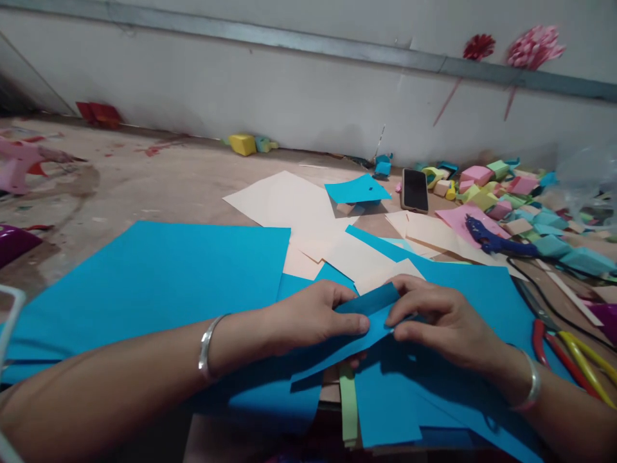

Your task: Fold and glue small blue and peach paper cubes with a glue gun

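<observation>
My left hand [308,316] and my right hand [441,325] meet at the middle of the view, both pinching a small folded piece of blue paper [369,308]. Fingers of each hand are closed on its folded edge. The piece lies over larger blue sheets [154,276] that cover the near part of the wooden table [144,180]. A silver bangle sits on each wrist. A narrow green paper strip [348,405] pokes out below the blue paper, near the table's front edge.
Cream sheets [289,199] lie beyond the hands, with a phone [415,190] face up behind them. At right are a blue glue gun [486,238], red and yellow handled pliers [569,341], and several coloured paper boxes [506,193]. Paper flowers [533,48] hang on the wall.
</observation>
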The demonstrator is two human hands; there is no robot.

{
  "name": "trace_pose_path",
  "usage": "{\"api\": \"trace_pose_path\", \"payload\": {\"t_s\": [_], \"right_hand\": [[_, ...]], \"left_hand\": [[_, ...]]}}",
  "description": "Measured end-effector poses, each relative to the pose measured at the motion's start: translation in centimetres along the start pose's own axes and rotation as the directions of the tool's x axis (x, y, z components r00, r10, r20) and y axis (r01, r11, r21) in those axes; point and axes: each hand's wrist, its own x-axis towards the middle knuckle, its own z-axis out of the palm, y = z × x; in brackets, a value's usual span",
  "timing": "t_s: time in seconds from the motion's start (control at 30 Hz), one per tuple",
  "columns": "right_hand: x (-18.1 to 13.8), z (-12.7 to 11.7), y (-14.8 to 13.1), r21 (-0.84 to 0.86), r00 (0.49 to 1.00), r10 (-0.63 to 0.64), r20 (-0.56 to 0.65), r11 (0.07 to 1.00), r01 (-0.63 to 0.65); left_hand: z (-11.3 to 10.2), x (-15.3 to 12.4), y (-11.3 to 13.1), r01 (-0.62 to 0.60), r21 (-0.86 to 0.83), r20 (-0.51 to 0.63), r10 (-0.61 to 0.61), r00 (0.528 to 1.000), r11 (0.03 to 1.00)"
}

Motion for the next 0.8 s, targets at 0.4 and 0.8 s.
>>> {"api": "trace_pose_path", "payload": {"t_s": [0.4, 0.8], "right_hand": [[0.1, 2.4, -0.1, 0.309, 0.936, 0.314, -0.158, 0.916, -0.255], [0.2, 2.4, 0.0, 0.305, 0.93, 0.306, -0.202, 0.922, -0.237]], "left_hand": [[0.9, 0.1, 0.0, -0.111, 0.168, -0.074, 0.125, 0.989, 0.979], [1.2, -0.1, -0.1, -0.001, 0.147, -0.087, 0.014, 0.996, 0.989]]}}
